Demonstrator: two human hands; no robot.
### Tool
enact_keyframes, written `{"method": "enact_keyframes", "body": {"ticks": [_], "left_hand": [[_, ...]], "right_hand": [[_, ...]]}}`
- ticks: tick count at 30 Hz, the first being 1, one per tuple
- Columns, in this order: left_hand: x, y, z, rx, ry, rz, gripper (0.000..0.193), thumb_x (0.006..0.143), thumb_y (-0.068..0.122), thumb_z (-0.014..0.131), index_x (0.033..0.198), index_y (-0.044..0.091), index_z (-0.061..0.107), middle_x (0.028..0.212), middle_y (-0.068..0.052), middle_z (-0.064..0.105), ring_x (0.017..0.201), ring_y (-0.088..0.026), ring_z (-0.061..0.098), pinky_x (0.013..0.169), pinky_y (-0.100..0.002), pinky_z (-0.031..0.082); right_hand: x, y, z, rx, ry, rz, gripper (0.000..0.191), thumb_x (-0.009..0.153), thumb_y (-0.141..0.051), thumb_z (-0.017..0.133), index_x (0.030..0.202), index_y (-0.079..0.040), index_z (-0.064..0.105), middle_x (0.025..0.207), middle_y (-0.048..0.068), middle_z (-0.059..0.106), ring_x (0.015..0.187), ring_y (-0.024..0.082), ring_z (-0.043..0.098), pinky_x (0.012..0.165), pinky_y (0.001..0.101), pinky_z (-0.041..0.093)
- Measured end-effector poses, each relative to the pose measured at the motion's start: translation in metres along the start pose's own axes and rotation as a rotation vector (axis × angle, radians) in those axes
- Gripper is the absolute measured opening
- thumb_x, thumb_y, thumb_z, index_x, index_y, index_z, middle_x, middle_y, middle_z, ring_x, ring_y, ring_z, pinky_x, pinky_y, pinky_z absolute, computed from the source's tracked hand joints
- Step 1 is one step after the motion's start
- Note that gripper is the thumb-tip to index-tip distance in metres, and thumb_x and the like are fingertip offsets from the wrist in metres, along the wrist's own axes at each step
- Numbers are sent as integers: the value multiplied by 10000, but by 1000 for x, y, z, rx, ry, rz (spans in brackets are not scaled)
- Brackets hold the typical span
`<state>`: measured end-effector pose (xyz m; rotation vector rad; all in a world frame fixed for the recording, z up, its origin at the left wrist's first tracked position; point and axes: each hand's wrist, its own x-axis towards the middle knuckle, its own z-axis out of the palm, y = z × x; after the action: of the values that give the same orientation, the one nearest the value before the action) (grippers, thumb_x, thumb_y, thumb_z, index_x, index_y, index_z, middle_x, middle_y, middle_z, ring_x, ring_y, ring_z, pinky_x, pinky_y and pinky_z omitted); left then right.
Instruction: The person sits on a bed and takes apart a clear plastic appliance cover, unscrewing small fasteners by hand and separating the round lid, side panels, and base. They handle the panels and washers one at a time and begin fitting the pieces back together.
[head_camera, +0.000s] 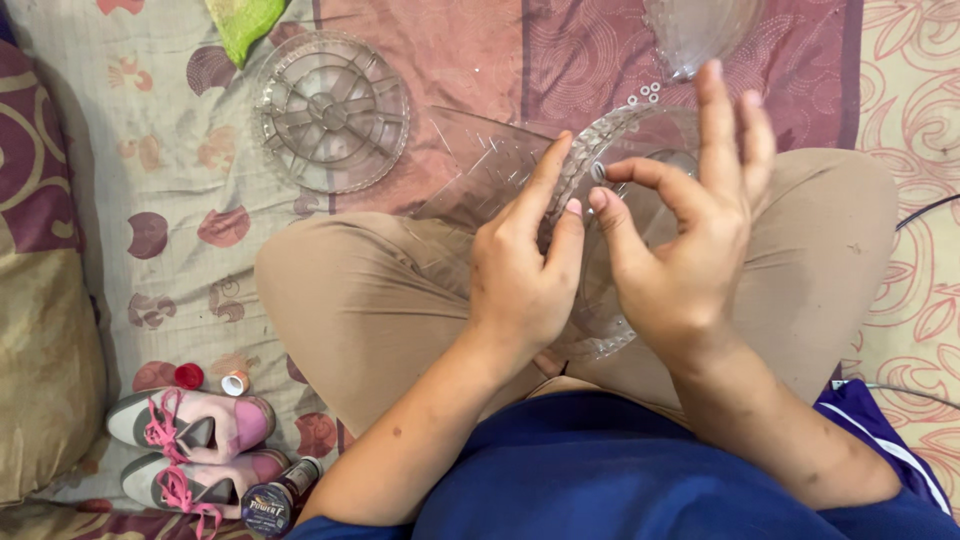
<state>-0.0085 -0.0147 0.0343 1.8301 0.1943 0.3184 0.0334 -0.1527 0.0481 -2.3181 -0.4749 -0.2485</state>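
Clear plastic disc (610, 160): between both hands, rim running 1 to 7 o'clock.
Left hand (520, 270): pinches rim.
Right hand (680, 250): nearer; thumb and forefinger pinch small piece, other fingers spread.

a home: patterned bedsheet (180, 170), cushion (40, 300), small shoes (195, 420) on it.

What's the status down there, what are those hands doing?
Left hand and right hand both gripping a clear plastic disc over the lap. Right fingers pinching a small piece at its rim. Second clear ribbed disc lies apart on the bedsheet.
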Motion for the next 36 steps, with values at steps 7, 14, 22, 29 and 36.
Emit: {"method": "enact_keyframes", "body": {"ticks": [7,14,22,29,36], "left_hand": [[-6,0,-8,-27,-31,-31,486,1009,70,604,1491,93,547,1290,-200,732,1154,-260,773,963,-331,600],[-6,-2,-17,-19,-27,29,489,1034,56,602,1517,84,532,1380,-214,696,1269,-271,726,1035,-336,586],[-1,-5,-23,-69,0,-135,477,1005,91,609,1479,99,559,1192,-151,782,934,-133,748,838,-269,586],[26,-23,-43,-234,-96,-123,421,1024,73,619,1444,49,598,1232,-85,760,1020,-62,658,927,-242,557],[62,-46,-72,-112,-193,86,372,1022,124,597,1387,55,615,1237,-35,720,1012,-69,680,927,-251,542]], "right_hand": [[-6,12,21,393,3,84,91,1013,-45,738,1100,-23,728,1691,184,357,1600,341,295,1345,461,165],[-8,2,31,451,-4,77,97,1035,-19,682,1125,-3,712,1693,190,344,1622,304,236,1352,457,65],[7,-3,26,306,-17,-30,128,984,-52,786,1106,-86,770,1672,132,450,1574,332,269,1329,449,154],[63,-7,-7,-42,-138,-437,205,817,-56,878,987,-135,796,1533,102,582,1475,401,344,1245,528,255],[99,38,-12,230,-244,-426,151,959,14,721,1063,-93,745,1352,147,615,1239,309,490,1048,413,385]]}}
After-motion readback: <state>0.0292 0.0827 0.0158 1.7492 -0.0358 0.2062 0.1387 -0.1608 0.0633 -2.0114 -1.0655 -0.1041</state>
